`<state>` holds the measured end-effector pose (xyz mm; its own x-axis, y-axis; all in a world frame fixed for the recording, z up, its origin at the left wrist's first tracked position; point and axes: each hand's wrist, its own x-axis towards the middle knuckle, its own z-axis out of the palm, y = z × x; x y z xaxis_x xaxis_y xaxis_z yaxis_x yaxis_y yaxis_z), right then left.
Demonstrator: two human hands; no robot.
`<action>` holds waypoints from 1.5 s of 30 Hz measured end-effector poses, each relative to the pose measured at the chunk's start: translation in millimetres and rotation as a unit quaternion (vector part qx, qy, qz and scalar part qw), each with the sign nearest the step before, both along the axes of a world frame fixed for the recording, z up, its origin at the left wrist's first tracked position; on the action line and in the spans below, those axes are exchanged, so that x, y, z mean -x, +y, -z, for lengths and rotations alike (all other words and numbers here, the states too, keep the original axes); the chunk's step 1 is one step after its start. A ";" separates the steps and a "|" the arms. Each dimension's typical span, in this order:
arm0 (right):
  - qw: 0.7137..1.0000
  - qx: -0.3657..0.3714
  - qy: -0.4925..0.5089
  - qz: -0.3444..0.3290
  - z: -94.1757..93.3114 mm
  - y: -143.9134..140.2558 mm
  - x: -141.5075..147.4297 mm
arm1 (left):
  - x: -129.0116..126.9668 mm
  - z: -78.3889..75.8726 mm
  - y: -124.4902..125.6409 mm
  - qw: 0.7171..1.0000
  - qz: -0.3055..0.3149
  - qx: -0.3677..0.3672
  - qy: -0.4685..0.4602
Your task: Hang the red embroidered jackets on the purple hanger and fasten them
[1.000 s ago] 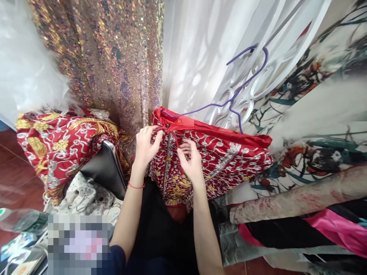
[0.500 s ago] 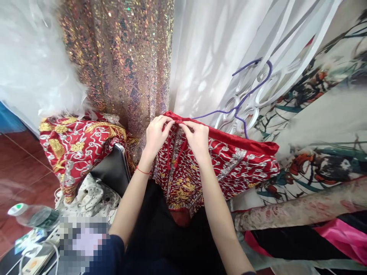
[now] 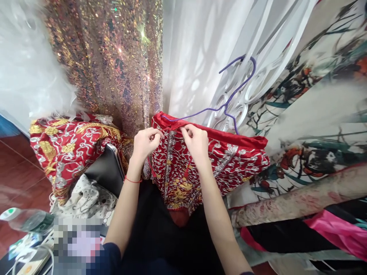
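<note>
A red skirt (image 3: pixel 174 172) with silver and gold embroidery hangs in front of me, its plain red waistband (image 3: pixel 237 139) slanting down to the right. My left hand (image 3: pixel 146 144) pinches one end of the red drawstring at the waistband's left part. My right hand (image 3: pixel 196 142) pinches the other end, a little to the right. Between them the cord runs along the waistband, and its ends dangle below both hands. A purple hanger (image 3: pixel 226 103) reaches into the waistband, its hook up and free. The fingertips partly hide the cord.
On the left, another red embroidered garment (image 3: pixel 77 141) lies over a black item (image 3: pixel 106 170), above a dotted white cloth (image 3: pixel 88 198). A plastic bottle (image 3: pixel 28 219) and a power strip (image 3: pixel 36 263) are lower left. Sequined fabric (image 3: pixel 114 57) hangs behind; a white scrollwork frame (image 3: pixel 255 91) stands right.
My hands have moved apart, the left one going left and slightly down, drawing the drawstring ends away from each other. The view has shifted a little to the right.
</note>
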<state>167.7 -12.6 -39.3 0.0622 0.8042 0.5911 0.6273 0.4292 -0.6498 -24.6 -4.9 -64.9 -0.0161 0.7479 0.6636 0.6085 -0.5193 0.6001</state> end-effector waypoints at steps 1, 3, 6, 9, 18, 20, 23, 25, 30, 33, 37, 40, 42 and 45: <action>0.999 0.018 -0.018 -0.026 -1.3 -1.2 -1.5 | 0.2 -0.6 -1.1 0.997 -0.069 -0.017 0.016; 0.990 0.056 -0.015 -0.127 -3.5 -3.7 -4.2 | -2.7 -1.8 -0.7 0.986 -0.150 -0.067 -0.033; 0.953 0.100 0.072 -0.278 -5.7 -6.5 -6.8 | -11.3 -4.2 1.3 0.966 -0.088 -0.132 -0.205; 0.917 0.129 0.159 -0.341 -7.3 -5.7 -8.3 | -15.9 -7.6 -2.8 0.947 0.048 -0.110 -0.298; 0.895 0.115 0.177 -0.393 -9.2 1.8 -8.8 | -4.6 -19.2 -18.5 0.943 0.269 0.140 -0.136; 0.908 0.080 0.121 -0.393 -7.3 1.6 -8.3 | -3.8 -20.5 -18.2 0.944 0.262 0.148 -0.132; 0.928 0.037 0.006 -0.370 -6.5 0.3 -9.3 | -1.8 -19.7 -16.5 0.938 0.276 0.171 -0.121; 0.935 0.019 -0.054 -0.350 -8.5 -1.3 -10.9 | -0.4 -17.2 -14.5 0.929 0.293 0.192 -0.120; 0.943 -0.010 -0.176 -0.281 -16.3 -6.3 -12.1 | -1.2 -9.9 -10.6 0.922 0.284 0.219 -0.142; 0.944 -0.034 -0.194 -0.263 -16.3 -8.8 -8.6 | -3.8 -9.2 -12.4 0.923 0.282 0.216 -0.147; 0.955 -0.069 -0.205 -0.205 -11.0 -11.4 -1.1 | -7.7 -11.0 -16.8 0.924 0.280 0.195 -0.174; 0.962 -0.082 -0.205 -0.158 -7.3 -11.8 2.4 | -11.0 -9.0 -15.5 0.936 0.256 0.161 -0.180; 0.968 -0.093 -0.198 -0.124 -5.8 -10.7 2.2 | -13.4 -5.4 -11.1 0.942 0.235 0.130 -0.204; 0.973 -0.105 -0.193 -0.063 -4.8 -7.3 -1.4 | -16.3 0.6 -1.3 0.946 0.194 0.092 -0.243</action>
